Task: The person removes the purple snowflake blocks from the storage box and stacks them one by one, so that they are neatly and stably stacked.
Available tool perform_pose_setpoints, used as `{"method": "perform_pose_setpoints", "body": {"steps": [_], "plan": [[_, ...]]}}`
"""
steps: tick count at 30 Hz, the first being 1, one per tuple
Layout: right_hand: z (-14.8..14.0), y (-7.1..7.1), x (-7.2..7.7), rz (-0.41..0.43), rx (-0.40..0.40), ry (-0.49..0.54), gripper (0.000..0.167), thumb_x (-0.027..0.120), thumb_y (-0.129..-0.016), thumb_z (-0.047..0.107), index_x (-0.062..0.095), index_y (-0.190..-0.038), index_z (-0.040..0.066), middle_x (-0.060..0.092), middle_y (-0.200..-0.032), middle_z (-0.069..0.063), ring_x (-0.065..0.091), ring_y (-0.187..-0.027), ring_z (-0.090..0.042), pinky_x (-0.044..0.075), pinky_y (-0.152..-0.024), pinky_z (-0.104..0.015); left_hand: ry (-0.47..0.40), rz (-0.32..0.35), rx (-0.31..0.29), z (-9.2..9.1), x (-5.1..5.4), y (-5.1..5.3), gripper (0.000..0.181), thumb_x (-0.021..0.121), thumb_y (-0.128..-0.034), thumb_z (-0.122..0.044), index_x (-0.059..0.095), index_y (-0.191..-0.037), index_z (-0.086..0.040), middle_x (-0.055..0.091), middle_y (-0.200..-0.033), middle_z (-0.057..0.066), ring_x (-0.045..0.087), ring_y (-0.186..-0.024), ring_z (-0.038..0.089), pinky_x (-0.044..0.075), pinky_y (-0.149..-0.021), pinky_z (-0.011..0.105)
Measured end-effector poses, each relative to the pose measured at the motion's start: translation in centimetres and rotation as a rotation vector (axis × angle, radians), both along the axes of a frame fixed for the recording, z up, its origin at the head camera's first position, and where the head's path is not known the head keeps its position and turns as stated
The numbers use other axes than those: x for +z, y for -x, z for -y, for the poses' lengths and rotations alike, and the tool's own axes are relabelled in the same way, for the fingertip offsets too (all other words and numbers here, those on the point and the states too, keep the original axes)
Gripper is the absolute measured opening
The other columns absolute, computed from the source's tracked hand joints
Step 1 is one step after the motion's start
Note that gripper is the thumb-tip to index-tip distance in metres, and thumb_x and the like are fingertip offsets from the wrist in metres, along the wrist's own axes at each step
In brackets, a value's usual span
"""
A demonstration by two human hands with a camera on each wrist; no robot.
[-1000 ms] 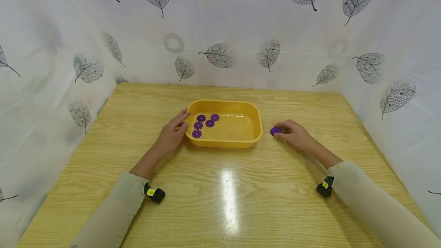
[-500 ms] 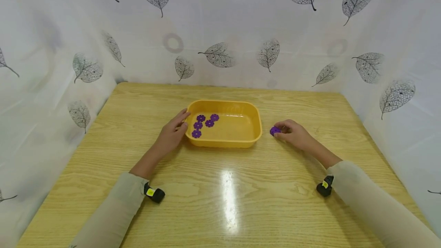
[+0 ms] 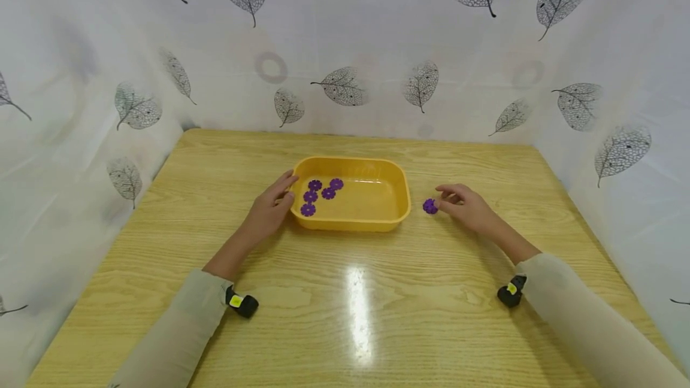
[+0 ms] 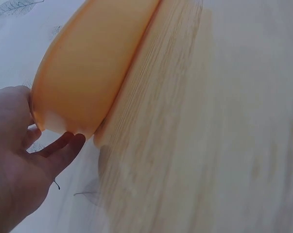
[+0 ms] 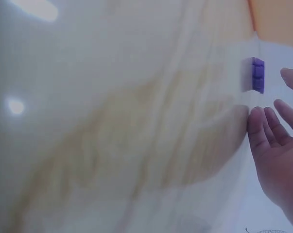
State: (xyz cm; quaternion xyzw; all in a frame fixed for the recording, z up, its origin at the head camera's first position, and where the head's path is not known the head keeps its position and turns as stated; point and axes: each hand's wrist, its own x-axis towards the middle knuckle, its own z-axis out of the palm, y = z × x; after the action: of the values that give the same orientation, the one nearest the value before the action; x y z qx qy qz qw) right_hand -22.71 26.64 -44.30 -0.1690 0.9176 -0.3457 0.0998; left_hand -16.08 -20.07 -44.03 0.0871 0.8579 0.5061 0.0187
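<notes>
My left hand (image 3: 266, 209) holds the left end of a yellow plastic tray (image 3: 356, 224). In the left wrist view its fingertips (image 4: 78, 139) press the end wall of the tray, and one digit reaches past the rim. Several purple notched discs (image 3: 310, 196), like snowflake building pieces, lie in the tray's left half. Right of the tray, a small stack of purple discs (image 3: 429, 206) stands on the table. Beside it is my right hand (image 3: 468, 208), its fingers spread and holding nothing. The right wrist view shows a gap between those fingers and the stack (image 5: 258, 75).
The light wooden table (image 3: 302, 316) carries the tray near its far side. A white curtain with leaf prints (image 3: 366, 29) hangs behind and at both sides. Each wrist wears a small black camera, such as the left one (image 3: 245, 306).
My right hand has let go of the purple disc stack and drawn back slightly to the right, its fingers parted. The left hand and the tray have not moved.
</notes>
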Motion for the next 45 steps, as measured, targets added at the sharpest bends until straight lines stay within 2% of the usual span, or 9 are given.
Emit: {"method": "perform_pose_setpoints", "body": {"steps": [5,9,18,21,26,31,36,41,45], "plan": [[0.0,-0.1,0.7,-0.01,-0.016,0.021,0.052,0.056,-0.104,0.031,0.048,-0.147,0.003,0.054,-0.128,-0.018,0.059,-0.11,-0.035,0.055,-0.079,-0.032,0.013,-0.004,0.001,-0.1,-0.1,0.0,0.051,0.041,-0.1081,-0.029,0.036,-0.158,-0.016,0.019,-0.169,-0.001,0.043,-0.143,0.033,0.04,-0.116,0.051],[0.3,-0.3,1.6,-0.025,-0.035,0.04,0.053,0.055,-0.104,0.034,0.048,-0.148,0.004,0.053,-0.13,-0.018,0.058,-0.11,-0.035,0.056,-0.071,-0.033,0.012,-0.013,-0.003,-0.2,-0.1,-0.1,0.052,0.041,-0.108,-0.029,0.036,-0.157,-0.014,0.02,-0.169,0.002,0.045,-0.141,0.035,0.04,-0.116,0.051],[2.2,0.2,3.4,-0.064,-0.012,0.126,0.052,0.055,-0.104,0.038,0.05,-0.147,0.009,0.054,-0.13,-0.015,0.059,-0.106,-0.028,0.06,-0.074,-0.044,-0.007,-0.017,0.001,-0.6,0.2,-0.2,0.051,0.042,-0.1075,-0.026,0.039,-0.156,-0.013,0.022,-0.168,0.004,0.042,-0.144,0.032,0.039,-0.117,0.049],[3.5,0.3,4.0,-0.058,0.002,0.155,0.05,0.056,-0.103,0.037,0.051,-0.146,0.012,0.053,-0.13,-0.014,0.058,-0.108,-0.029,0.059,-0.076,-0.044,-0.005,-0.018,0.007,-0.6,0.1,-0.2,0.05,0.043,-0.1072,-0.026,0.039,-0.156,-0.014,0.023,-0.168,0.001,0.044,-0.143,0.032,0.04,-0.117,0.049],[5.5,0.3,4.5,-0.064,0.033,0.182,0.047,0.057,-0.103,0.034,0.053,-0.146,0.013,0.053,-0.132,-0.016,0.058,-0.113,-0.031,0.058,-0.08,-0.036,-0.005,-0.019,0.017,-0.4,-0.1,-0.3,0.05,0.044,-0.1067,-0.026,0.04,-0.156,-0.015,0.024,-0.168,-0.001,0.048,-0.138,0.034,0.042,-0.115,0.049],[7.4,0.5,5.1,-0.087,0.05,0.219,0.046,0.058,-0.103,0.034,0.055,-0.144,0.014,0.054,-0.129,-0.013,0.06,-0.11,-0.03,0.06,-0.075,-0.043,-0.008,-0.037,0.028,-0.5,-0.1,-0.2,0.049,0.045,-0.1063,-0.025,0.043,-0.154,-0.014,0.026,-0.167,0.0,0.051,-0.135,0.034,0.045,-0.113,0.049],[9.4,0.6,5.6,-0.069,0.079,0.23,0.046,0.059,-0.101,0.037,0.056,-0.143,0.017,0.054,-0.129,-0.011,0.059,-0.11,-0.03,0.059,-0.074,-0.041,0.008,-0.05,0.038,-0.4,-0.1,-0.3,0.048,0.046,-0.106,-0.024,0.045,-0.153,-0.012,0.028,-0.166,0.003,0.053,-0.133,0.035,0.048,-0.11,0.049],[11.6,0.9,5.7,-0.054,0.129,0.234,0.048,0.06,-0.101,0.038,0.056,-0.142,0.014,0.054,-0.13,-0.011,0.057,-0.11,-0.028,0.059,-0.073,-0.041,0.02,-0.055,0.059,-0.1,-0.2,-0.4,0.048,0.047,-0.1057,-0.023,0.046,-0.152,-0.012,0.029,-0.166,0.003,0.055,-0.131,0.035,0.05,-0.107,0.049],[13.4,1.1,5.4,-0.014,0.162,0.248,0.049,0.061,-0.101,0.038,0.056,-0.142,0.012,0.053,-0.132,-0.013,0.056,-0.108,-0.027,0.058,-0.076,-0.048,0.013,-0.057,0.063,0.0,-0.2,-0.3,0.047,0.047,-0.1055,-0.022,0.046,-0.152,-0.011,0.029,-0.165,0.004,0.054,-0.131,0.035,0.05,-0.108,0.048]]}}
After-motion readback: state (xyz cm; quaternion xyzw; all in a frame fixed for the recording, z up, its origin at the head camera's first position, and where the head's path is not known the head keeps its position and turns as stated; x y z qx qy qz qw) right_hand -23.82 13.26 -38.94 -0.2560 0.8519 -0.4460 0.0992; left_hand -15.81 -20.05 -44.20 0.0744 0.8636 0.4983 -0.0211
